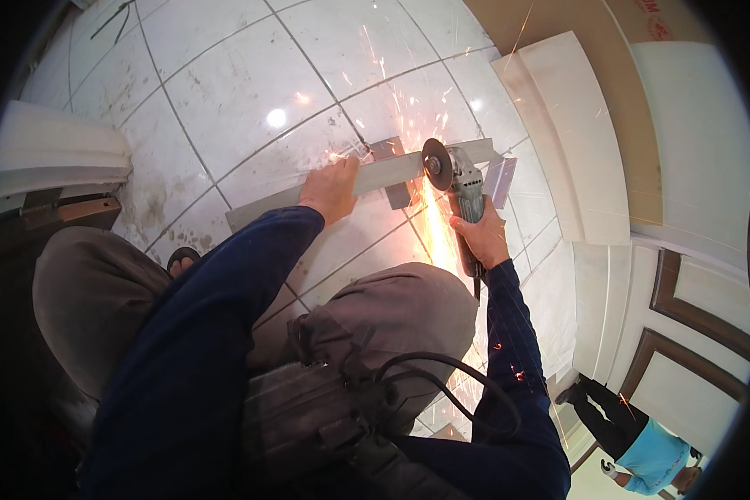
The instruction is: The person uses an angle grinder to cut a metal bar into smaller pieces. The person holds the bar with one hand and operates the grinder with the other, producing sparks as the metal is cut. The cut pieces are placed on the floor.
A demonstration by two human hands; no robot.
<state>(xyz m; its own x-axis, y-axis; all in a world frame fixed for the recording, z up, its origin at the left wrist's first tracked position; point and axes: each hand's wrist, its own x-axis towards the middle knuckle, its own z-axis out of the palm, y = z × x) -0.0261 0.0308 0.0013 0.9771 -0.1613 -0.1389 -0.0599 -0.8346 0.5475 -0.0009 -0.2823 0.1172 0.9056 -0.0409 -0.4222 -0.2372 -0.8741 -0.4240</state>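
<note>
My right hand (483, 236) is closed around the body of an angle grinder (468, 196). The grinder's disc (437, 163) meets a long flat metal bar (383, 172), and bright orange sparks (435, 229) stream from there toward my legs. With my left hand (332, 188) I grip the bar left of the disc. Under the bar lie a metal piece (397, 195) near its middle and another metal piece (502, 177) by its right end. A black cable (477, 287) leaves the grinder's rear end; where it runs further is partly hidden.
Light tiles (225, 67) make up the floor, with dark smudges at the left. A long white panel (571, 125) and brown cardboard (550, 17) lie at the right. A white moulded base (58, 150) stands at the left. Another person (642, 446) stands at the lower right.
</note>
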